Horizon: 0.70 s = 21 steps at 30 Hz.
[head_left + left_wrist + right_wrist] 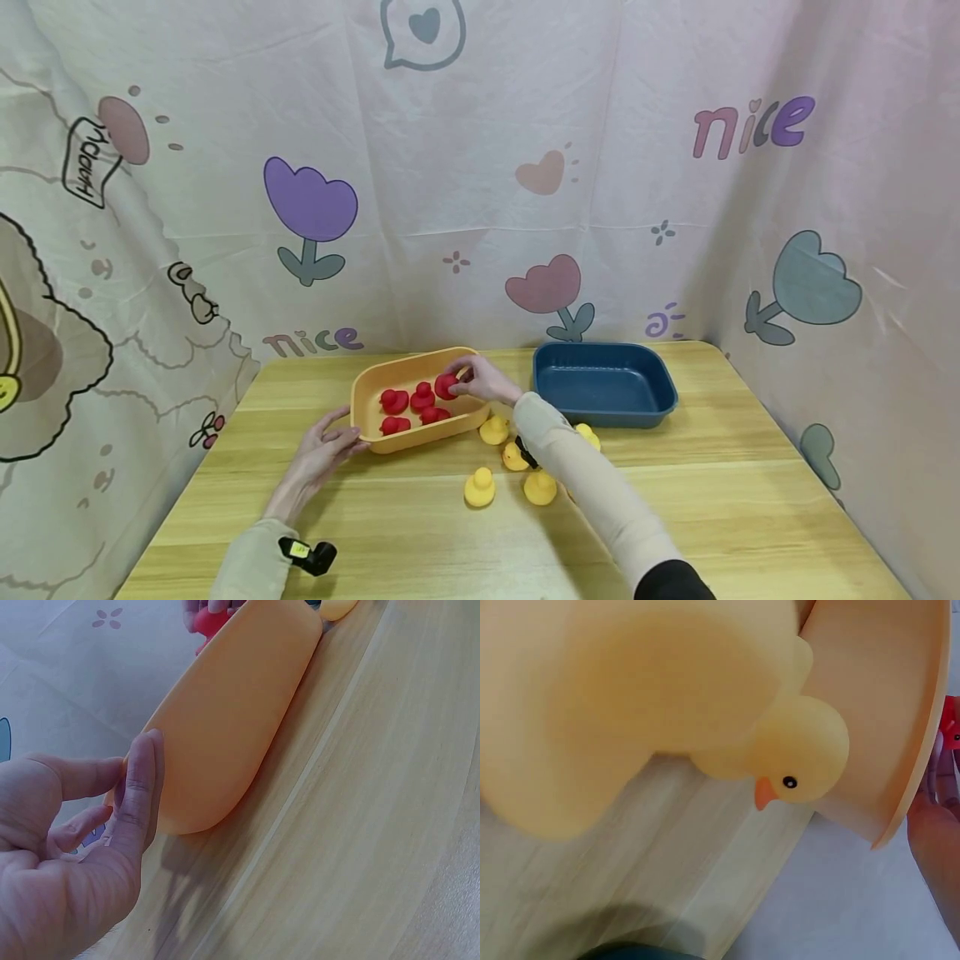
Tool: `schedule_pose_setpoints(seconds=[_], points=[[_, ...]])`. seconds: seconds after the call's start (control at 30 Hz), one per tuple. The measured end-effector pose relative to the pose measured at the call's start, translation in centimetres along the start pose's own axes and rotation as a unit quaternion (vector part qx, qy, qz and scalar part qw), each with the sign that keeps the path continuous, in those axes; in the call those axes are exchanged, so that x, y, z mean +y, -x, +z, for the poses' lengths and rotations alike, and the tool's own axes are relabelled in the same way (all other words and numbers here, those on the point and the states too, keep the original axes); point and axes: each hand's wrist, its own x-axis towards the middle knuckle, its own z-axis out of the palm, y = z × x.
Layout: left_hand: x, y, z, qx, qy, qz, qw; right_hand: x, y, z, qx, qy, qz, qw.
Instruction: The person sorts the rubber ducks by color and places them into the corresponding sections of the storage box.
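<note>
My left hand pinches the left end of the orange plastic bin; in the left wrist view its fingers lie at the rim. Several red rubber ducks sit inside the bin. At the bin's far right corner, my right hand holds another red rubber duck between thumb and fingers, inside or just over the rim. A piece of that red duck shows at the edge of the right wrist view, where the bin wall hides much of the hand.
Several yellow rubber ducks stand on the wooden table right of and before the bin, some partly behind the right forearm. One yellow duck is close to the right wrist camera. A dark blue bin stands at the back right.
</note>
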Motion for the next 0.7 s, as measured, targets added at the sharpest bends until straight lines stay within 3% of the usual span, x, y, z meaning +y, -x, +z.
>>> schedule_pose_setpoints(seconds=[0.23,0.7], points=[[0.0,0.0,0.0,-0.002,0.0,0.003,1.0,0.1,-1.1,0.5,-0.001,0.009,0.034,0.9994],[-0.2,0.0,-0.1,-0.001,-0.001,0.005,1.0,0.3,-2.3,0.9,-0.016,0.028,0.032,0.999]])
